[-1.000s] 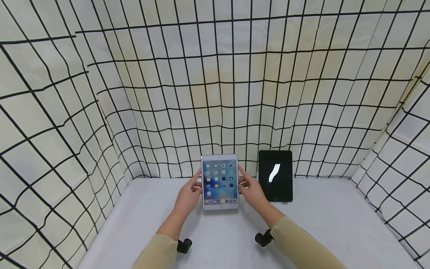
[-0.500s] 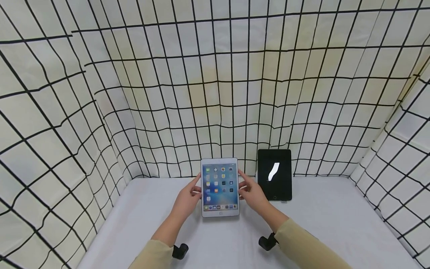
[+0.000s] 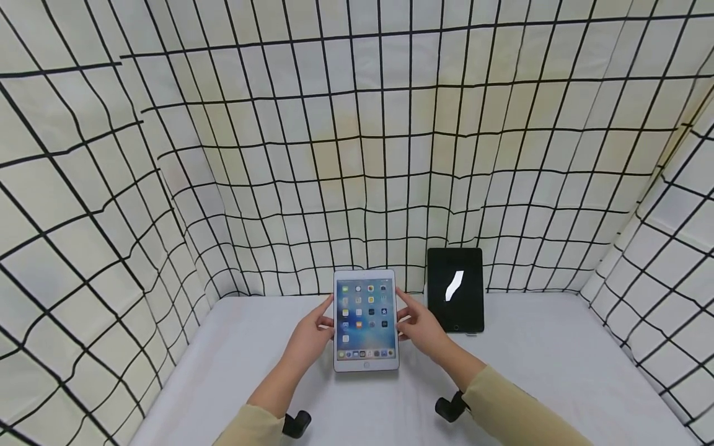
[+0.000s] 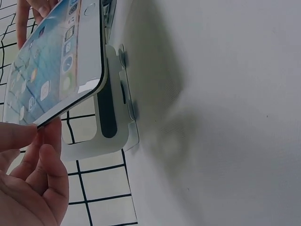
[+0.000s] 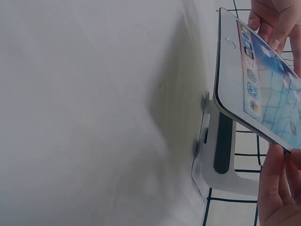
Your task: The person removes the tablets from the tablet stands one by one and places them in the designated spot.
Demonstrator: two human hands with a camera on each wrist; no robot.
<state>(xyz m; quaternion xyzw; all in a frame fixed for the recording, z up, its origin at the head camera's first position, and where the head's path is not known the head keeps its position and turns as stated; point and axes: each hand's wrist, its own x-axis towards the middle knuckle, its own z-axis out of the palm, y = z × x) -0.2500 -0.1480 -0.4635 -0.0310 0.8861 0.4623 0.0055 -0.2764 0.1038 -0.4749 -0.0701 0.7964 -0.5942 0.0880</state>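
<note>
A white tablet (image 3: 365, 319) with a lit home screen of app icons is held upright, tilted back, between both hands in the head view. My left hand (image 3: 308, 334) grips its left edge; in the left wrist view, the thumb is on the front and curled fingers lie behind. My right hand (image 3: 423, 327) grips the opposite edge in the same way. A silver stand with dark pads (image 4: 122, 127) is behind the tablet, and a gap shows between the tablet's lower edge and this stand in the wrist views. In the head view the tablet hides the stand.
A black tablet (image 3: 465, 288) with a dark, glaring screen leans upright to the right, close to my right hand. A white cloth (image 3: 541, 371) covers the table. White walls with a black grid (image 3: 312, 204) enclose the back and sides.
Both hands have drawn the white tablet toward me, lower in the head view, away from the back wall. The black tablet has stayed in place.
</note>
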